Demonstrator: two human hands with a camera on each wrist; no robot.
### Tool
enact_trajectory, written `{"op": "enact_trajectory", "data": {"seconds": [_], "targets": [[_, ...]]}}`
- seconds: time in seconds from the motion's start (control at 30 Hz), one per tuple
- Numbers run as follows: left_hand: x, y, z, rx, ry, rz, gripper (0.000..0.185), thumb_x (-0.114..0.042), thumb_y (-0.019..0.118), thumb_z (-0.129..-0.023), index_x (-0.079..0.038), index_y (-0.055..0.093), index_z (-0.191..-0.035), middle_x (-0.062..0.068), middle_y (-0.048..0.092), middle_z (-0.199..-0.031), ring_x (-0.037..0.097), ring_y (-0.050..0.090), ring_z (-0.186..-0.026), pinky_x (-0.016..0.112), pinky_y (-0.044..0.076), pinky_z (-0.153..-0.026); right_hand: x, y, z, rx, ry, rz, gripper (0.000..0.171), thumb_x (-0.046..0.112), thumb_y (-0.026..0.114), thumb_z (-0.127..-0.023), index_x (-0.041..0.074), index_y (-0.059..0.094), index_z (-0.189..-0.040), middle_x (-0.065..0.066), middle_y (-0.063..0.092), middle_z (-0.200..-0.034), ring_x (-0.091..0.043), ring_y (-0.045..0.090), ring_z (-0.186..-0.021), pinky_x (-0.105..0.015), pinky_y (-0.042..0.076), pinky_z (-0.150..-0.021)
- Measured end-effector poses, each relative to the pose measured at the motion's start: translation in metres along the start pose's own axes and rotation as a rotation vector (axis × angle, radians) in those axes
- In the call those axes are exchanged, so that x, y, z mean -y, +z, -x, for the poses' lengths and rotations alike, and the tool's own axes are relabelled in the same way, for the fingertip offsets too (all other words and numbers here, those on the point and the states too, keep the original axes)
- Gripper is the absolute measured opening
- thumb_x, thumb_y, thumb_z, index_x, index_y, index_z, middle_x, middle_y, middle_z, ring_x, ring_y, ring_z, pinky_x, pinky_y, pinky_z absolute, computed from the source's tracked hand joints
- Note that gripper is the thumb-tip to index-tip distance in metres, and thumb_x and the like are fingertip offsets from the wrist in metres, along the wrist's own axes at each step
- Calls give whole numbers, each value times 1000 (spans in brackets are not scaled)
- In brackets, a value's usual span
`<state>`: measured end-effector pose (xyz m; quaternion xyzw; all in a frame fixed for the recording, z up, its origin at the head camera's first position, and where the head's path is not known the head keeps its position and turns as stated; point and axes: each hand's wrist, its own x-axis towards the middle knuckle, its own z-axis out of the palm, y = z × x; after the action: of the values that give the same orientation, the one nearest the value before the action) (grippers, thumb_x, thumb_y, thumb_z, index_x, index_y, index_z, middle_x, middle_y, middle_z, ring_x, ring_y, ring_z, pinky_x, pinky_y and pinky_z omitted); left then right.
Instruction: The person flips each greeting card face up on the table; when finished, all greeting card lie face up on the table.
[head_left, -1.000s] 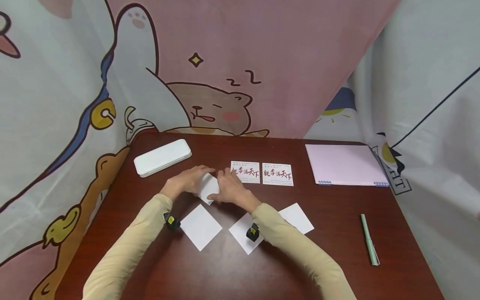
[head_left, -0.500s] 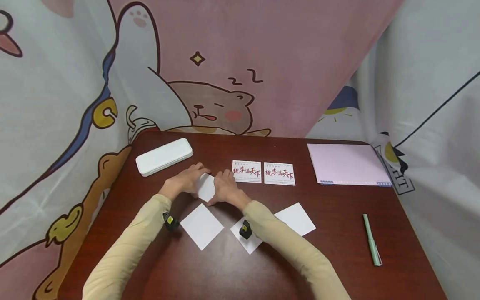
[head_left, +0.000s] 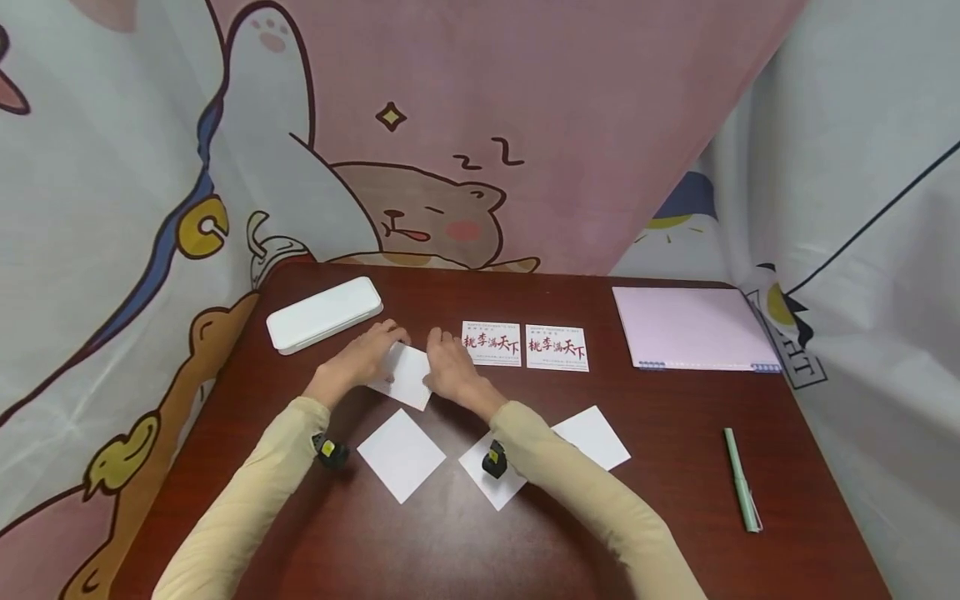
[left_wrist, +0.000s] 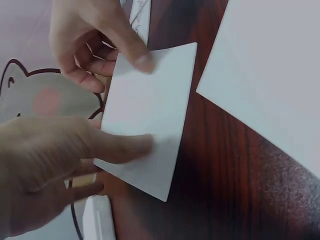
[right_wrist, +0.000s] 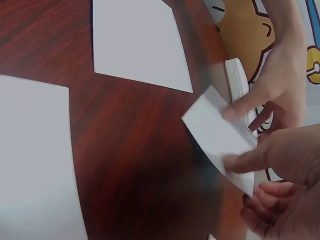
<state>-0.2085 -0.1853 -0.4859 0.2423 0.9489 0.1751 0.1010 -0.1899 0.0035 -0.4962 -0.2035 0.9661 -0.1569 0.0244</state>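
Note:
A white square card (head_left: pixel 408 377) is held between both hands, raised above the dark wooden table. My left hand (head_left: pixel 363 358) pinches its left side, the thumb flat on the upper face and the fingers behind, as the left wrist view shows. On the opposite side my right hand (head_left: pixel 453 367) pinches the card likewise, thumb on top and fingers curled behind the edge. Nearer me lies a blank white card (head_left: pixel 401 456), turned like a diamond. Another blank card (head_left: pixel 474 467) is partly covered by the right forearm, and a third (head_left: pixel 594 437) shows beyond the sleeve.
Two printed cards with red characters, a left one (head_left: pixel 492 343) and a right one (head_left: pixel 557 347), lie side by side behind the right hand. A white case (head_left: pixel 325 315) sits at the back left. A pink notebook (head_left: pixel 693 327) and a green pen (head_left: pixel 742 481) lie on the right.
My left hand has shifted slightly left and the hands have moved a little apart, so more of the held card shows. It has turned somewhat. The other cards stay put.

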Motion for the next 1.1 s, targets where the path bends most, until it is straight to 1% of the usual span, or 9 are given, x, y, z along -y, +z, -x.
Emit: {"op": "enact_trajectory", "data": {"seconds": [0.07, 0.17, 0.3, 0.43, 0.57, 0.73, 0.8, 0.93, 1.1], "targets": [[-1, -4, 2, -63, 20, 9, 43, 4, 81, -79, -7, 67, -117, 12, 64, -121, 31, 62, -110, 48, 56, -92, -3, -6, 2, -52, -47, -49, 42, 9, 81, -80, -4, 56, -111, -19, 65, -101, -35, 67, -93, -43, 57, -81], [-1, -12, 7, -160, 55, 31, 26, 6, 72, -87, -6, 71, -110, 11, 72, -111, 29, 68, -103, 46, 58, -88, -6, -18, 3, -102, -121, -115, 21, -1, 71, -85, -2, 65, -105, -17, 67, -97, -32, 68, -90, -41, 58, -77], [-3, -20, 12, -279, 134, 48, 20, 7, 70, -89, -5, 75, -104, 10, 76, -101, 27, 71, -95, 44, 58, -83, -10, -31, 4, -175, -198, -140, 10, -2, 68, -89, 1, 70, -98, -12, 68, -92, -28, 67, -86, -39, 57, -75], [-4, -22, 17, -349, 199, 52, 17, 6, 71, -89, -4, 76, -101, 8, 76, -95, 23, 70, -84, 41, 57, -76, -14, -37, 8, -249, -256, -96, 6, 1, 70, -89, 7, 70, -92, -7, 67, -86, -25, 66, -82, -36, 56, -73], [-1, -12, 21, -369, 219, 32, 15, 4, 74, -87, -7, 78, -96, 4, 77, -91, 19, 71, -82, 39, 57, -74, -18, -32, 16, -263, -295, -38, 7, 3, 71, -90, 9, 71, -88, -4, 69, -84, -21, 68, -80, -33, 57, -73], [1, 5, 22, -354, 198, 35, 12, 0, 79, -83, -9, 79, -91, 3, 77, -89, 19, 72, -83, 40, 58, -76, -24, -16, 23, -229, -296, -9, 8, 4, 72, -89, 11, 73, -86, -2, 72, -84, -19, 70, -81, -32, 58, -71], [2, 10, 21, -343, 187, 40, 11, -1, 80, -83, -9, 79, -91, 3, 77, -88, 19, 73, -84, 40, 58, -77, -27, -11, 24, -214, -286, -5, 10, 4, 72, -89, 12, 72, -83, -1, 71, -82, -18, 70, -79, -33, 57, -69], [5, 21, 16, -333, 192, 48, 11, -2, 82, -82, -10, 80, -90, 1, 77, -88, 19, 73, -84, 39, 59, -78, -31, -4, 25, -204, -274, -1, 15, 4, 73, -89, 13, 69, -77, 0, 68, -77, -17, 68, -74, -32, 56, -65], [10, 31, 10, -331, 193, 68, 11, -1, 82, -81, -9, 80, -89, 2, 78, -89, 19, 74, -86, 39, 59, -80, -36, 5, 22, -195, -259, 28, 20, 5, 72, -90, 14, 67, -73, 1, 68, -74, -15, 67, -72, -32, 57, -66]]}}
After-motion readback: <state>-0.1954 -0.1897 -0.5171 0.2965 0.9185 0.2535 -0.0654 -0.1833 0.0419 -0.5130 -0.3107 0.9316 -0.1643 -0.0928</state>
